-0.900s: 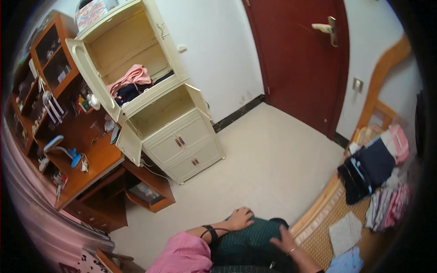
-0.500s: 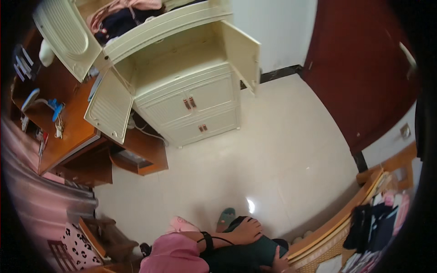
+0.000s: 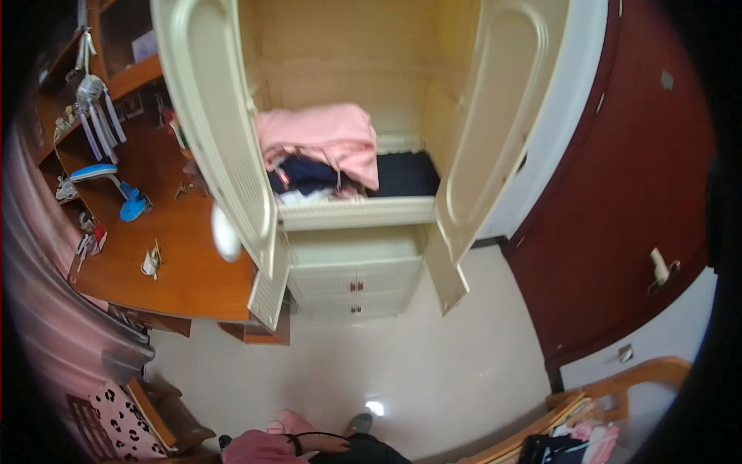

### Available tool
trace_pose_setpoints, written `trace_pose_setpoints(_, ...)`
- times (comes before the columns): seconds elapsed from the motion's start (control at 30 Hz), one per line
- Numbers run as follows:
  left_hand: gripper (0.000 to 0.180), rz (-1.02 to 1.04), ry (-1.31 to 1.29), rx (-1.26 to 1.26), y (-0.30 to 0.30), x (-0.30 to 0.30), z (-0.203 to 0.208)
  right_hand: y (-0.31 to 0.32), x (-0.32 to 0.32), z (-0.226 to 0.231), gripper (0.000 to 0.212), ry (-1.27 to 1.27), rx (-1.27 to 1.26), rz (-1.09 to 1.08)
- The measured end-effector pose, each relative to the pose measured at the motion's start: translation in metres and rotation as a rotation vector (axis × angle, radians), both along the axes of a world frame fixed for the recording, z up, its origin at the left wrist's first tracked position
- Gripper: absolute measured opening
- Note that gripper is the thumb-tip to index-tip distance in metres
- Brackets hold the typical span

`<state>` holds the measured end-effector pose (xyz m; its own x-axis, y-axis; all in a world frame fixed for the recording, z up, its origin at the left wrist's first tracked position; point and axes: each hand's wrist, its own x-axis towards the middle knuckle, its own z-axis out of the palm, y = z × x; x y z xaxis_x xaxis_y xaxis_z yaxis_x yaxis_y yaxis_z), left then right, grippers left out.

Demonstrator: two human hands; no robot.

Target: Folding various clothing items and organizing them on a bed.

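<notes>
Pink cloth (image 3: 325, 139) lies in a soft heap on the shelf of the cream cupboard (image 3: 359, 214), ahead of you and well apart from your hands. Your left hand (image 3: 331, 443) is low down, at the near edge of what you see. From that hand, the heap is almost straight ahead, across the pale floor (image 3: 437, 387). Its long side runs from left to right, and one end hangs down at the right.

Your left hand is the only one that shows, so it is the nearer one you can see. It is by the dark green cloth (image 3: 367, 452) at your lap, and seems to rest on it. It is too small and blurred to say how far its fingers are spread, or if it has hold of anything. Your right hand does not show, so nobody can say how it is.

Navy cloth (image 3: 406, 175) lies flat just to the right of the pink heap. The tall left door (image 3: 202, 93) and right door (image 3: 510, 93) swing out toward you, with the heap between them.
</notes>
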<state>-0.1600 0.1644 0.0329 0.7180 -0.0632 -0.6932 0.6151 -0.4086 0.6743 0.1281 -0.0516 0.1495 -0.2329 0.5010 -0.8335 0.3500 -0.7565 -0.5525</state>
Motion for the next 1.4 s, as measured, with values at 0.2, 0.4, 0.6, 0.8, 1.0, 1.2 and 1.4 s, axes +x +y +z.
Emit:
trace_pose_setpoints(0.2,0.041,0.263,0.159,-0.002,0.086,-0.038,0.113,0.017,0.025,0.081,0.056,-0.029,-0.102,-0.153)
trace_pose_setpoints(0.4,0.038,0.772,-0.452,0.211,0.125,0.031,0.175,-0.015,0.039,0.097,0.061,-0.010,-0.186,-0.351)
trace_pose_setpoints(0.6,0.042,0.578,-0.310,0.103,0.094,0.069,0.168,-0.014,0.028,0.143,0.052,-0.082,0.032,-0.351)
trace_pose_setpoints(0.8,0.049,0.214,0.116,0.024,0.079,0.022,0.153,-0.043,0.039,0.146,0.048,0.066,-0.024,-0.578)
trace_pose_setpoints(1.0,0.041,0.528,0.387,-0.069,0.126,0.009,0.203,-0.046,0.080,0.136,0.050,-0.152,0.118,-0.578)
trace_pose_setpoints(1.2,0.023,0.835,-0.032,-0.006,0.170,0.080,0.250,-0.024,0.129,0.397,0.033,0.064,0.923,-1.009)
trace_pose_setpoints(1.4,0.024,0.927,-0.376,0.094,0.212,0.175,0.328,-0.028,0.118,0.533,0.033,0.518,1.958,-0.420)
